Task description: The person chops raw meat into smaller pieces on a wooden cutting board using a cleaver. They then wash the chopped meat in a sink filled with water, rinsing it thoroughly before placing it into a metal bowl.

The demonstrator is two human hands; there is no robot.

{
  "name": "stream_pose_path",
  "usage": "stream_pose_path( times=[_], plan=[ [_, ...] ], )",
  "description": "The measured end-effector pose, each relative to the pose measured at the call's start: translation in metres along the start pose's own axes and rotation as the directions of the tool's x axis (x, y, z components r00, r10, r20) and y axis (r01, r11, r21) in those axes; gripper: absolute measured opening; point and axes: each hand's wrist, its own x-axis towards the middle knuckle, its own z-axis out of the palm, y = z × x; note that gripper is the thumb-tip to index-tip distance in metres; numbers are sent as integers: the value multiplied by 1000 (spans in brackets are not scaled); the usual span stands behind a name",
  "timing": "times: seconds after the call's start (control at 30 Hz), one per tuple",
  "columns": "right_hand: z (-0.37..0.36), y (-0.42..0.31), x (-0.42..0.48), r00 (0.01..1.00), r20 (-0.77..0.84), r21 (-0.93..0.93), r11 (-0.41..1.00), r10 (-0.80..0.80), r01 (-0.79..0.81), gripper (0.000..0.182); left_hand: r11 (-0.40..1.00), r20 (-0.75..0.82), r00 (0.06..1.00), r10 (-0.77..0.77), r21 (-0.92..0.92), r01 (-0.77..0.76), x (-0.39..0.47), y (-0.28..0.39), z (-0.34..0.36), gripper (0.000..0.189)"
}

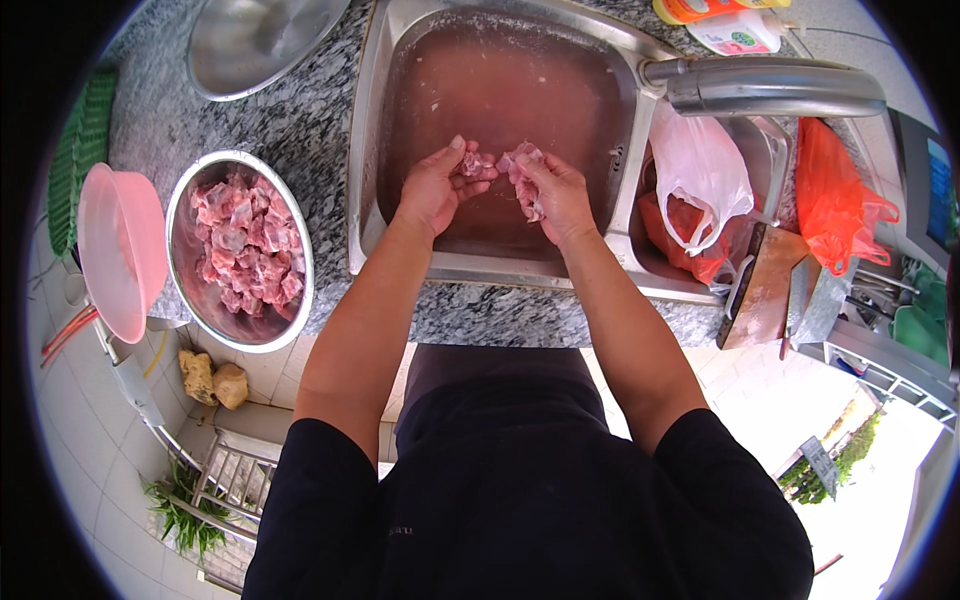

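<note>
Both my hands are over the left basin of a stainless steel sink (491, 266), which holds cloudy reddish water (510, 82). My left hand (442, 180) holds a small piece of raw meat (472, 163) at its fingertips. A longer piece of raw meat (527, 180) hangs from my right hand (555, 191), gripped between thumb and fingers. The two hands are close together. Left of the sink stands a steel bowl (305, 300) with many chunks of raw meat (244, 240) in it.
An empty steel basin (259, 45) and a pink plastic basin (127, 247) are at the left. The faucet (772, 86) reaches over the right basin, which holds plastic bags (701, 172). Farther right are a red bag (832, 195), a cleaver (765, 285) and a knife (797, 296) near the counter's edge.
</note>
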Motion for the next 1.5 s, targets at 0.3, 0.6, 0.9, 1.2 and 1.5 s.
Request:
stream_pose_path(
  times=[0.3, 0.6, 0.9, 1.2, 1.5],
  plan=[
    [2, 7, 1, 999, 37, 5, 1000, -30, 30, 27, 995, 86, 996, 9, 103, -18, -10, 0, 15, 36],
    [5, 5, -5, 997, -27, -192, 979, -75, 69, 28, 982, 73, 994, 79, 166, -90, -6, -5, 12, 35],
    [-7, -1, 6, 996, -27, -203, 976, -81, 74, 20, 972, 95, 995, 2, 233, -25, -5, -4, 8, 36],
    [-7, 9, 10, 999, -39, -258, 966, 12, -21, 24, 994, 80, 996, -39, 107, 30, -9, 3, 14, 30],
    [-9, -1, 7, 974, 221, 399, 907, 46, -133, 42, 976, -11, 999, 30, 214, -27, -10, 0, 20, 32]
  ],
)
